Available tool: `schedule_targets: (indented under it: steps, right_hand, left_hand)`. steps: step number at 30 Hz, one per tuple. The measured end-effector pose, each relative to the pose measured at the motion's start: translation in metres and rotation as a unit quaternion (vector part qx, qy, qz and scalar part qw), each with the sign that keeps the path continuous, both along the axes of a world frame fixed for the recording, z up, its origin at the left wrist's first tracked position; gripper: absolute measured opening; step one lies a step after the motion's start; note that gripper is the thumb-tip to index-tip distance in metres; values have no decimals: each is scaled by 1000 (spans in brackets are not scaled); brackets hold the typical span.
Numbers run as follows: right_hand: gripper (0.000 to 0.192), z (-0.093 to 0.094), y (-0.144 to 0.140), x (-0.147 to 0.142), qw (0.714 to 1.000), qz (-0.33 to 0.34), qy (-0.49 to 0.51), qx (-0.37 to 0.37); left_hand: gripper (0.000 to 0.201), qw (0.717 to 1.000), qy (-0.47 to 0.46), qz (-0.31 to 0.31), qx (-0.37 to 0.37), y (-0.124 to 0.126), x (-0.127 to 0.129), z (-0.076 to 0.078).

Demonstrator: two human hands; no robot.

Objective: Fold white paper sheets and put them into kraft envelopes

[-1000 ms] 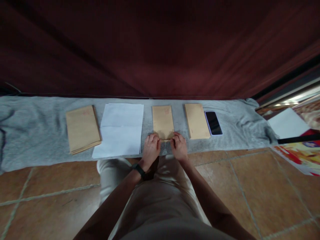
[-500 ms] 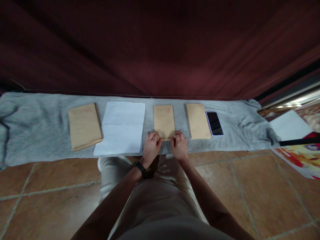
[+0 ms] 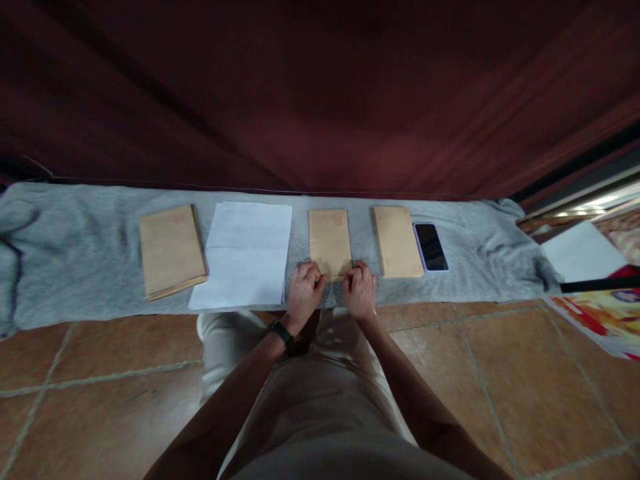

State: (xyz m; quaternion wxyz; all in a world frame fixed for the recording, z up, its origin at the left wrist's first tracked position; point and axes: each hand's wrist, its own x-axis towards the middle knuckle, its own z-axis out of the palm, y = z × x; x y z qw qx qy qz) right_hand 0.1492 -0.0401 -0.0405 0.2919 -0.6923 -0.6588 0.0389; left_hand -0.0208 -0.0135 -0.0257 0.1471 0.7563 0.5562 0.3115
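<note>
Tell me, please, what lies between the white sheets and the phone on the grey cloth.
The head view shows a brown envelope, with the left hand and right hand at its near edge, then an envelope stack.

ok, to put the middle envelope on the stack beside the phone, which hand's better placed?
Likely the right hand: it's at the middle envelope, on the side nearer that stack; the left hand is farther off.

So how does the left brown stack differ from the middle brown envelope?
The left stack looks wider than the middle envelope. The stack sits slightly turned, overlapping the white paper; the envelope lies nearly straight. Left hand and right hand touch the envelope's near edge, not the stack. Both are brown with faint reddish print.
</note>
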Motion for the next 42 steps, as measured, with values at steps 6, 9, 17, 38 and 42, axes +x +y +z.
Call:
schedule_targets:
  steps: [6, 9, 17, 38, 42]
  right_hand:
    - [9, -1, 0, -1, 1000, -3, 15, 25]
    - [11, 0, 0, 1, 999, 0, 29, 20]
    - [35, 4, -15, -7, 990, 129, 55, 7]
    - [49, 3, -43, -26, 986, 151, -54, -39]
    - [49, 4, -43, -25, 984, 153, -81, -53]
  left_hand:
    - [15, 1000, 0, 5, 1, 0, 0, -2]
    - [15, 1000, -3, 8, 0, 0, 0, -2]
    - [14, 1000, -17, 7, -2, 0, 1, 0]
    - [38, 983, 138, -115, 34, -27, -5, -7]
    - [54, 964, 200, -169, 41, -41, -10, -8]
